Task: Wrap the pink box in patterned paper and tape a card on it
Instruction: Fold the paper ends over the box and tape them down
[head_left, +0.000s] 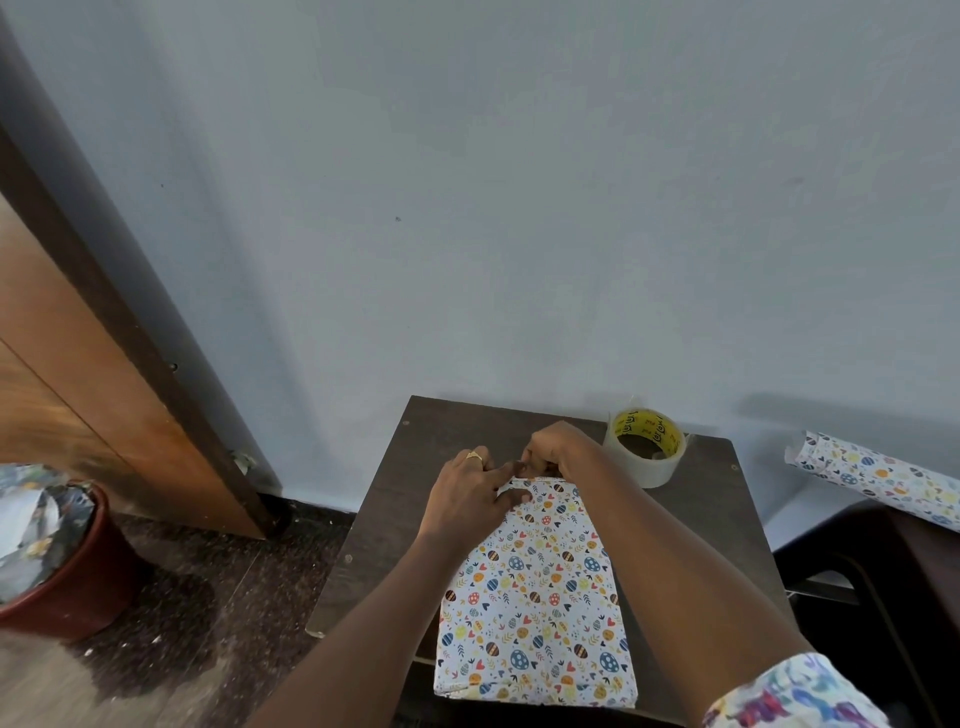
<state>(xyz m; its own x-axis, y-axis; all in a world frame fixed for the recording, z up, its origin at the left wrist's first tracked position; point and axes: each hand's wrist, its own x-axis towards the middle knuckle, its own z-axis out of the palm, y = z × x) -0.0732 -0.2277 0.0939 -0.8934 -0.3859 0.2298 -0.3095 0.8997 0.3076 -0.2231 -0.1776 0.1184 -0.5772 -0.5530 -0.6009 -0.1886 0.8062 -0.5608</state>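
Against a pale blue wall stands a small dark brown table, set on a speckled dark floor. At the left a wooden door with a dark frame comes into view, and below it on the floor sits a red-brown pot filled with crumpled scraps.

One box lies lengthwise on the table, covered in patterned paper printed with eggs, hearts and leaves. Its near end is at the table's front edge and its far end is under both hands. The left hand rests on the far left corner, with fingers stretched out and the thumb flat on the top face, pressing the paper down. The right hand is curled at the far edge and pinches the paper fold there.

One roll of clear tape with a yellow core sits at the back of the table, just beside the right hand. One spare roll of the same print lies well apart at the right. The left hand wears one gold ring. One bright printed sleeve covers the right upper arm.
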